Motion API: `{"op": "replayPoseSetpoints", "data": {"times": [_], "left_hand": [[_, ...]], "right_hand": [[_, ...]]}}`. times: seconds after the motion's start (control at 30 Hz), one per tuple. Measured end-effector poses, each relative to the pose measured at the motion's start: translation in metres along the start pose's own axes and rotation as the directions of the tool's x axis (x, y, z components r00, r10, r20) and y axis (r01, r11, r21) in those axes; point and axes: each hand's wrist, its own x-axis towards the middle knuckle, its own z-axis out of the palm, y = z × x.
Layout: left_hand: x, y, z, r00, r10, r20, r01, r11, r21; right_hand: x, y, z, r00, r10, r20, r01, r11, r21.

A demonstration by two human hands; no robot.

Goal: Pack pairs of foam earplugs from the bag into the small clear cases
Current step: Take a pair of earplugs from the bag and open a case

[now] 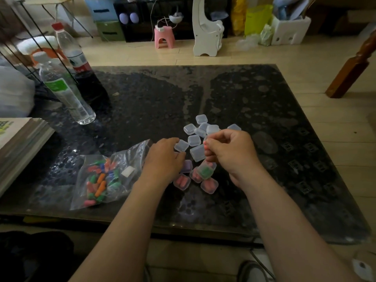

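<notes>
On the dark tabletop [264,110], in the head view, the left hand [162,161] pinches a clear case [181,145] between curled fingers and thumb. The right hand [230,151] is curled too, pinching a pink earplug [205,143] at its fingertips, just beside a second case [198,152]. Empty cases [201,127] cluster just beyond the hands; filled cases [204,176] lie nearer, between the wrists. The bag [105,176] of coloured earplugs lies left of the left hand. Two bottles [67,88] stand far left.

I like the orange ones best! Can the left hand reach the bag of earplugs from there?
Probably yes. The left hand sits right beside the bag, with nothing between them, though its fingers seem to pinch a clear case that it would have to put down first.
</notes>
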Motion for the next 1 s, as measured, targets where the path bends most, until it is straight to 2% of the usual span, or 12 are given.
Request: {"op": "replayPoseSetpoints", "data": {"times": [0.17, 0.23, 0.33, 0.43, 0.5, 0.63, 0.83, 1.0], "left_hand": [[0.008, 0.009, 0.015, 0.999, 0.042, -0.035, -0.035, 0.985, 0.172], [0.009, 0.011, 0.017, 0.998, 0.012, -0.065, -0.002, 0.988, 0.157], [0.008, 0.014, 0.018, 0.995, -0.023, -0.095, 0.031, 0.996, 0.081], [0.005, 0.014, 0.017, 0.989, 0.005, -0.149, -0.007, 1.000, -0.011], [0.002, 0.016, 0.013, 0.984, 0.025, -0.174, -0.058, 0.980, -0.189], [-0.006, 0.019, 0.004, 0.985, 0.049, -0.163, -0.123, 0.866, -0.485], [-0.019, 0.011, -0.014, 0.988, 0.039, -0.150, -0.129, 0.739, -0.661], [-0.034, -0.001, -0.032, 0.990, 0.082, -0.112, -0.137, 0.714, -0.687]], "right_hand": [[-0.001, -0.001, -0.003, 1.000, -0.003, 0.022, 0.002, 1.000, 0.027], [-0.001, -0.001, -0.005, 1.000, 0.004, 0.021, -0.005, 0.999, 0.044], [0.001, 0.000, -0.008, 0.999, 0.027, 0.016, -0.028, 0.997, 0.066], [0.002, 0.000, -0.011, 0.998, 0.056, 0.037, -0.059, 0.993, 0.103], [0.001, -0.003, -0.011, 0.997, 0.057, 0.048, -0.063, 0.991, 0.119], [-0.001, -0.010, -0.008, 0.997, 0.058, 0.058, -0.067, 0.984, 0.165], [-0.011, -0.019, 0.008, 0.988, 0.083, 0.129, -0.107, 0.975, 0.197], [-0.016, -0.022, 0.020, 0.986, 0.111, 0.128, -0.124, 0.987, 0.100]]}}
